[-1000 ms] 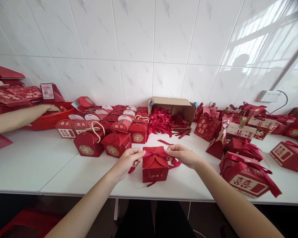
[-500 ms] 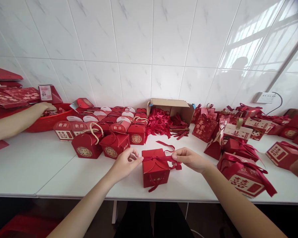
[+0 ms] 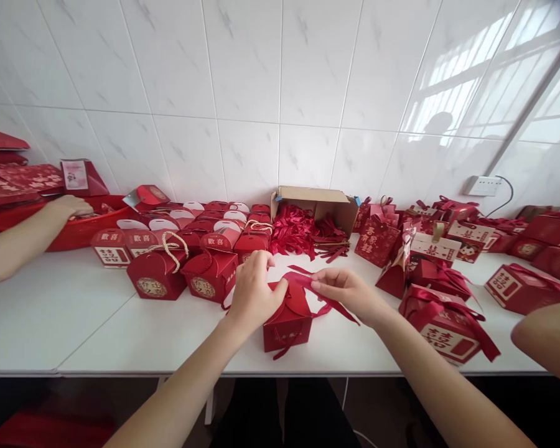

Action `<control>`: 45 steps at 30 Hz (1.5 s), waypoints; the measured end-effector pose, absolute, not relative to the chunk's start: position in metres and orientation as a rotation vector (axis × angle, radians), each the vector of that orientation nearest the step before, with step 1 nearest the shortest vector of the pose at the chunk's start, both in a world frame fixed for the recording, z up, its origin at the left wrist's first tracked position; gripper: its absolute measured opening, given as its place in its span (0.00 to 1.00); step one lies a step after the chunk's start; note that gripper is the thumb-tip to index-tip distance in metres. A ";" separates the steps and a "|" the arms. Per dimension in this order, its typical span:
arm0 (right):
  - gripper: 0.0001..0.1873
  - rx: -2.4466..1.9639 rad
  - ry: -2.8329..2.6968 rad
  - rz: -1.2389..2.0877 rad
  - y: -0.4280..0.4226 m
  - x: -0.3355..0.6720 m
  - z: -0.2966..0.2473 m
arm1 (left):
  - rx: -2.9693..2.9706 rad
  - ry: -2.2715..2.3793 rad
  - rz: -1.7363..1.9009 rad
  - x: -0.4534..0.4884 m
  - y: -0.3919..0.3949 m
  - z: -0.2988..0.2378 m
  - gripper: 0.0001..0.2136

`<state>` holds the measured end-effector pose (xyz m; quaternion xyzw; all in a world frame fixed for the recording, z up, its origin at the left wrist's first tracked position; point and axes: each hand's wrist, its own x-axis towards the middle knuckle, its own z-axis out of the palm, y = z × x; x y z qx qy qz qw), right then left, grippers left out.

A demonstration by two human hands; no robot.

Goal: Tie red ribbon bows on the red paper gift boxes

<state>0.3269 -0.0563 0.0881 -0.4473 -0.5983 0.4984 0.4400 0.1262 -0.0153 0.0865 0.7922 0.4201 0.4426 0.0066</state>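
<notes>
A small red gift box [image 3: 287, 323] stands on the white table [image 3: 65, 317] near its front edge. A red ribbon [image 3: 329, 303] runs over the box's top and trails to the right. My left hand [image 3: 254, 292] rests on the top of the box, fingers closed and pinching the ribbon there. My right hand [image 3: 348, 291] pinches the same ribbon just to the right of the box. Part of the box's top is hidden under my left hand.
Rows of red gift boxes [image 3: 156, 274] stand behind at left. An open cardboard box [image 3: 315, 202] spills red ribbons. More ribbon-tied boxes [image 3: 443, 326] lie at right. Another person's hand [image 3: 65, 206] reaches into a red tray [image 3: 84, 227] at far left; someone's arm [image 3: 548, 339] shows at right.
My left hand has moved right onto the box top, and my right hand has drawn in closer. The ribbon now crosses over the top. An arm has come further in at the right edge.
</notes>
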 end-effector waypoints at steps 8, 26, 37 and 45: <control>0.12 -1.145 -1.686 0.757 -0.038 0.281 0.064 | 2.459 1.331 1.269 0.115 -0.020 0.096 0.09; 0.09 -1.154 -1.510 0.910 -0.041 0.272 0.060 | 1.604 1.042 0.690 0.078 -0.011 0.072 0.19; 0.08 -1.199 -1.630 0.750 -0.047 0.268 0.059 | 1.861 0.870 0.723 0.105 -0.033 0.141 0.18; 0.17 -1.118 -1.650 0.721 -0.048 0.271 0.058 | 1.814 0.844 0.890 0.116 -0.006 0.121 0.22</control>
